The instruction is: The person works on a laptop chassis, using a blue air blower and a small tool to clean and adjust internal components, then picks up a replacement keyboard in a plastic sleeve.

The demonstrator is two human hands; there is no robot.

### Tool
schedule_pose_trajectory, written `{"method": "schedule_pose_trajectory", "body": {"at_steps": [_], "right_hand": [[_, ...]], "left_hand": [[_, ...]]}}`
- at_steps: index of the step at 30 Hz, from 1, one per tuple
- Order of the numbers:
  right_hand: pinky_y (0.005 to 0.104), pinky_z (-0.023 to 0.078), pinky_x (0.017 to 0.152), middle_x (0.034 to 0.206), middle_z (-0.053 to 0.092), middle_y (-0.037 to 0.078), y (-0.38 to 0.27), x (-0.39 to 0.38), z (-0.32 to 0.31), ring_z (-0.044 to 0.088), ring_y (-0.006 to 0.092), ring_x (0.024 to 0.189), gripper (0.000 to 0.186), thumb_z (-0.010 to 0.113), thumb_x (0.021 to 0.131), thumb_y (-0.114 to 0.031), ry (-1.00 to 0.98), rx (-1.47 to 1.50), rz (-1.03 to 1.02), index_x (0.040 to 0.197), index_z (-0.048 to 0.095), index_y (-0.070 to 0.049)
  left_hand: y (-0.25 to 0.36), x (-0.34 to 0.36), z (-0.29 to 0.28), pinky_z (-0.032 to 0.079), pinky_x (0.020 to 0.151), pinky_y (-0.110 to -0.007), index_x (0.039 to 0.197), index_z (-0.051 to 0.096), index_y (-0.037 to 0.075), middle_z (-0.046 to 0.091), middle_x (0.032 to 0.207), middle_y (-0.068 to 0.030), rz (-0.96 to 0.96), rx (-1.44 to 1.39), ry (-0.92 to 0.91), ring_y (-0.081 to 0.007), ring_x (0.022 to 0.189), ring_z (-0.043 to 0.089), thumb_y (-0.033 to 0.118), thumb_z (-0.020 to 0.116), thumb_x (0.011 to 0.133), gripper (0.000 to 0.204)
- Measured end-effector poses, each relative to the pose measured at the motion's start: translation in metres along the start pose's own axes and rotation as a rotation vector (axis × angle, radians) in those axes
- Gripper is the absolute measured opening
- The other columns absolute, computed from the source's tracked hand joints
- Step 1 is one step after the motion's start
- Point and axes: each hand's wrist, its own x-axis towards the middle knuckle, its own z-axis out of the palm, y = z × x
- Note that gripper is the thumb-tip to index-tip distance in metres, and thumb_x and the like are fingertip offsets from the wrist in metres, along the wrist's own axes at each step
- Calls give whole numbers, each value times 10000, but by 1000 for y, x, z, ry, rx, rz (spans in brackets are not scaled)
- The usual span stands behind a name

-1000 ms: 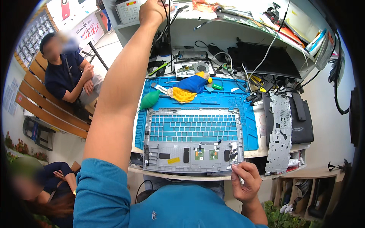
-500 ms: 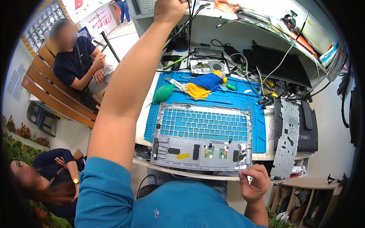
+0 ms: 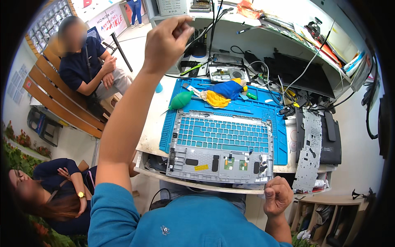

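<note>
My left hand (image 3: pixel 168 44) is raised over the far left of the bench, its fingers bent and pinched together. Something small and pale may sit at the fingertips, too small to name. Close to the near right corner of a silver laptop palm-rest frame (image 3: pixel 189 169), my right hand (image 3: pixel 278 196) is curled closed; whatever its fingers may hold is hidden. The frame lies face down, its keyboard openings showing a blue work mat (image 3: pixel 280 142) beneath. Beyond it rest a green air blower (image 3: pixel 181 100) and a blue and yellow cloth (image 3: pixel 224 90).
Tools and cables crowd the back, beside an opened drive-like part (image 3: pixel 230 74). A perforated metal plate (image 3: pixel 309 150) leans at the right by dark panels (image 3: pixel 330 140). A papered shelf (image 3: pixel 279 35) overhangs. Two people sit at the left, one on a wooden bench (image 3: pixel 61 105).
My left hand has come down and back from the shelf at the top edge. My right hand's fingers have curled in tighter near the frame's corner. The view has shifted slightly.
</note>
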Motion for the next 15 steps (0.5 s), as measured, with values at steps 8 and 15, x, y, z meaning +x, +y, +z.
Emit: {"method": "schedule_pose_trajectory", "body": {"at_steps": [8, 15], "right_hand": [[330, 524, 743, 924, 686, 136, 8, -17, 4, 660, 249, 813, 170, 792, 963, -21, -108, 110, 29, 960, 625, -49], [358, 523, 683, 856, 691, 125, -3, -19, 25, 660, 261, 746, 205, 768, 1013, -86, -74, 123, 79, 872, 628, -33]], "left_hand": [[7, -128, -77, 553, 771, -247, 1195, 791, -16, 787, 967, -38, -273, -122, -153, -81, 838, 705, 24, 792, 1000, 199], [-8, -247, -97, 544, 726, -233, 1174, 797, -16, 778, 936, -37, -649, -272, -112, -75, 799, 688, 41, 797, 1004, 179]]}}
